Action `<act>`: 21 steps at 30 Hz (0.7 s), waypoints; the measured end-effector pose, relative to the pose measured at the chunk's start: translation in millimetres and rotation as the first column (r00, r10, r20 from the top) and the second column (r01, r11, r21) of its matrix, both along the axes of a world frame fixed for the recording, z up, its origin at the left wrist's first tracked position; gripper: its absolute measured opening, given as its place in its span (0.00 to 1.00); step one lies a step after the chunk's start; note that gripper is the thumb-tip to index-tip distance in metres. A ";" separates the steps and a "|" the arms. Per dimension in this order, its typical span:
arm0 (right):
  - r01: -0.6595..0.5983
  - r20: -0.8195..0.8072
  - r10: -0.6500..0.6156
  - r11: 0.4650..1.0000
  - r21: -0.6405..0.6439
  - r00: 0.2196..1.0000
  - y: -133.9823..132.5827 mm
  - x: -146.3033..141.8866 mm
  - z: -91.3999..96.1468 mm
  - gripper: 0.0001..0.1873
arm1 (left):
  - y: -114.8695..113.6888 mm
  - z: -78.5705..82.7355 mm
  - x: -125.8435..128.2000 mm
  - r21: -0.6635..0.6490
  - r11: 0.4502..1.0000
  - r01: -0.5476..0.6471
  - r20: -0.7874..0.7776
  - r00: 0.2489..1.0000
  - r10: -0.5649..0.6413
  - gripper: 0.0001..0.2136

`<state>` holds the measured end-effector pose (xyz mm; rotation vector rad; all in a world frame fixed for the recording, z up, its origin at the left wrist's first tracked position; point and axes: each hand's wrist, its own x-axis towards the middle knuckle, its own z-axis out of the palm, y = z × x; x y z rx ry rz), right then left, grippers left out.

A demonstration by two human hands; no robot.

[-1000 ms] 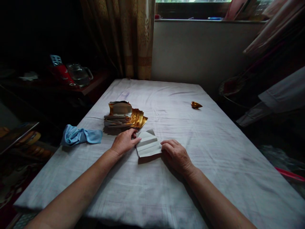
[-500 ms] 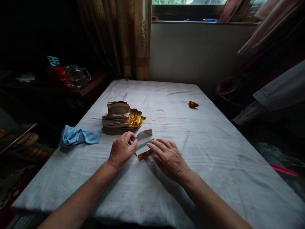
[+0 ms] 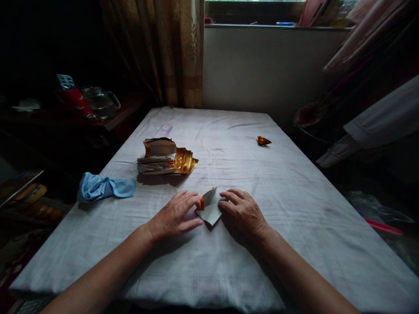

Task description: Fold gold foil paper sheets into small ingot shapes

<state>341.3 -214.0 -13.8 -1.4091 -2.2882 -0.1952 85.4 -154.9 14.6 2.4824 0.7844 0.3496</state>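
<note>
A small creased sheet of paper, grey-white on the upper face with a bit of gold at its left, lies between my hands on the cloth. One flap of it stands up. My left hand reaches its left edge, thumb stretched away from the fingers. At the right edge, my right hand has its fingers bent and apart, the tips touching or very near the paper. Beyond my left hand rests a pile of gold and grey paper sheets. A folded gold paper piece with a pointed end sits farther back on the right.
A white cloth covers the table. A crumpled blue cloth lies near its left edge. On a dark side table at left stand a glass mug and a red container. Clothes hang at right.
The paper has turned between my hands and now shows a corner toward me with one flap raised. My left hand's fingers have spread out from a pinch. Both hands sit slightly farther right.
</note>
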 end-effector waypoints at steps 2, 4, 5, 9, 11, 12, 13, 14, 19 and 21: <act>0.003 -0.012 -0.004 0.999 -0.035 1.000 -0.3 4.9 -2.3 0.09 | 1.7 -2.6 0.7 -0.001 0.999 0.042 -0.026 0.999 -0.042 0.20; 0.008 -0.019 -0.009 0.998 -0.056 1.000 -0.6 9.0 -3.3 0.10 | 3.2 -4.1 2.7 0.007 0.998 0.060 -0.053 0.997 -0.060 0.21; 0.013 -0.021 -0.014 0.998 -0.059 1.000 -0.9 10.5 -3.5 0.11 | 3.8 -4.3 4.5 0.015 0.998 0.065 -0.069 0.996 -0.064 0.22; 0.029 -0.045 -0.031 0.999 -0.045 0.999 -3.2 13.0 -3.5 0.13 | 5.0 -2.4 14.2 0.065 0.993 0.100 -0.130 0.987 -0.091 0.22; 0.031 -0.063 -0.034 0.999 -0.044 0.997 -4.6 13.4 -2.9 0.13 | 5.0 -1.8 18.1 0.106 0.986 0.125 -0.142 0.984 -0.110 0.18; 0.031 -0.072 -0.034 0.998 -0.046 0.997 -5.3 13.8 -2.3 0.13 | 5.0 -2.0 19.3 0.129 0.983 0.133 -0.145 0.983 -0.114 0.17; 0.032 -0.082 -0.036 0.998 -0.050 0.996 -6.0 14.3 -1.6 0.13 | 5.0 -2.6 19.9 0.150 0.979 0.137 -0.148 0.982 -0.115 0.17; 0.033 -0.096 -0.038 0.998 -0.054 0.995 -6.6 14.9 -0.8 0.13 | 4.9 -3.5 20.0 0.164 0.976 0.140 -0.151 0.982 -0.116 0.17; -0.002 -0.163 -0.007 0.999 -0.053 0.987 -8.0 16.6 2.8 0.13 | 4.7 -9.7 18.4 0.169 0.972 0.164 -0.122 0.982 -0.144 0.20; -0.013 -0.164 0.005 0.999 -0.052 0.986 -7.4 15.8 3.8 0.13 | 3.9 -11.1 19.6 0.172 0.975 0.138 -0.088 0.988 -0.124 0.21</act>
